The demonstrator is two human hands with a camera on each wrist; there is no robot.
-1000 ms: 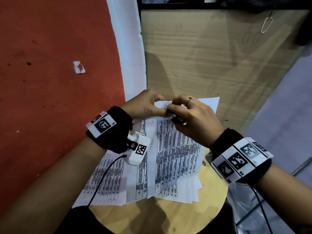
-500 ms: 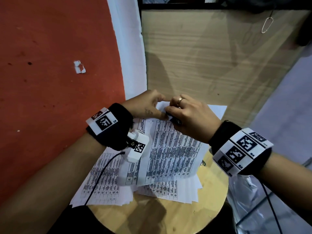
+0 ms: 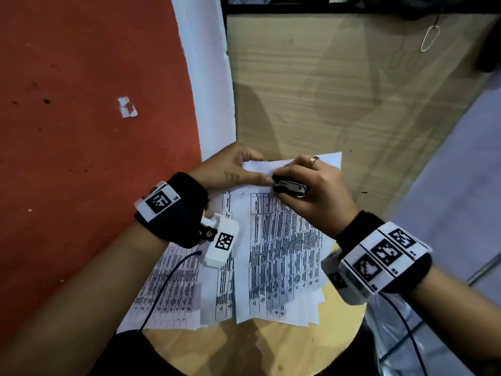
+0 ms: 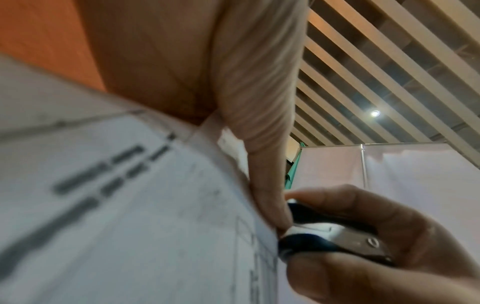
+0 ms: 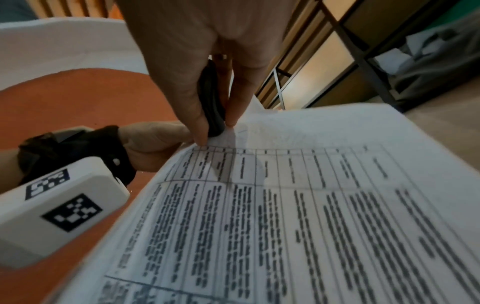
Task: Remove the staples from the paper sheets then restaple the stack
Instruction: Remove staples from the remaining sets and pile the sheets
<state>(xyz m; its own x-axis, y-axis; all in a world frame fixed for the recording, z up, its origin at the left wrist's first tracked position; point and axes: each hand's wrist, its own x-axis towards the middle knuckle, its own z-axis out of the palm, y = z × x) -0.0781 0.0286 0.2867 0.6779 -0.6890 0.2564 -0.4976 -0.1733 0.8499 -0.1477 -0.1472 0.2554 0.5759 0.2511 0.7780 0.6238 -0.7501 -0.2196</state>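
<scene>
A staple remover [image 3: 289,187] is gripped by the right hand [image 3: 317,191] at the corner of sheets [image 3: 282,251] pinched by the left hand [image 3: 230,169]; removal seems underway, restapling remains.

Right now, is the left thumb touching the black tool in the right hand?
Touching. The left wrist view shows the left thumb tip pressed against the black tool at the paper edge.

The right hand [image 3: 311,191] hides most of the black-and-metal staple remover [image 3: 288,187]; the printed white paper sheets' [image 3: 282,253] text is too blurred to read.
</scene>
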